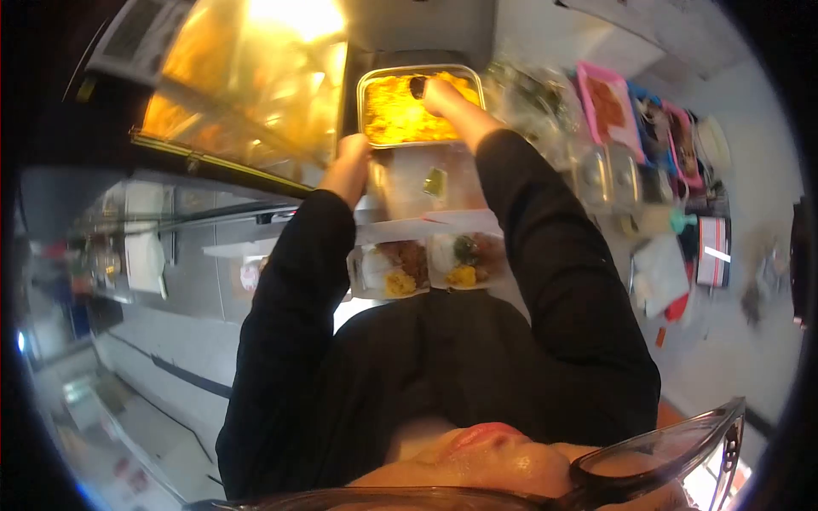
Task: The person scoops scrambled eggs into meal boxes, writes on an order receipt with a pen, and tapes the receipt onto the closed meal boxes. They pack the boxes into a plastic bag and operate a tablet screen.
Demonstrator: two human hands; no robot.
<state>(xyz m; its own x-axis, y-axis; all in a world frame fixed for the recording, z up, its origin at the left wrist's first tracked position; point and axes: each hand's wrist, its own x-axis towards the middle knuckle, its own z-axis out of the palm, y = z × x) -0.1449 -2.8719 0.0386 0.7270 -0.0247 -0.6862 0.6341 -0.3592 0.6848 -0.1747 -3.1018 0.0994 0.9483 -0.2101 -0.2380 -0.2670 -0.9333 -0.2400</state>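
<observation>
A rectangular metal tray (372,143) full of loose, bright yellow food (396,115) lies in front of me. Over the food, my right hand (440,96) is closed around a dark, rounded utensil (417,87), perhaps a spoon; its lower part is hidden. My left hand (352,156) is at the tray's near left corner, its fingers closed against the rim, though blur hides the exact grip. Closer to my body stand two open takeaway boxes, a left box (375,266) and a right box (445,255), each with white rice, brown meat and some yellow food.
A brightly lit glass display case (247,102) borders the tray on the left. To the right are clear plastic bags (537,98), a pink-rimmed tray (607,106) of reddish food and clear lidded containers (607,175). A small green packet (435,182) lies between tray and boxes.
</observation>
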